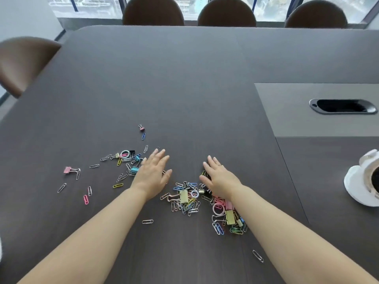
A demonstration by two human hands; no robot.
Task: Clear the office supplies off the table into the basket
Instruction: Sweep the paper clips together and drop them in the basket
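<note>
Coloured paper clips and binder clips lie scattered on the dark table (184,83). A dense pile of clips (185,198) sits between my hands, and a second heap (228,217) lies under my right forearm. A looser scatter (125,157) spreads to the left, with a pink binder clip (67,170) far left and a small one (141,127) farther back. My left hand (152,175) lies flat, palm down, fingers spread, touching clips at its left edge. My right hand (220,178) is also flat and open, resting over clips. A white basket (363,181) stands at the right edge, partly cut off.
A grey inset panel (297,111) with a black cable slot (342,106) lies at the back right. Brown chairs (153,12) line the far edge, and another chair (22,60) stands at the left. A lone paper clip (258,256) lies near the front right.
</note>
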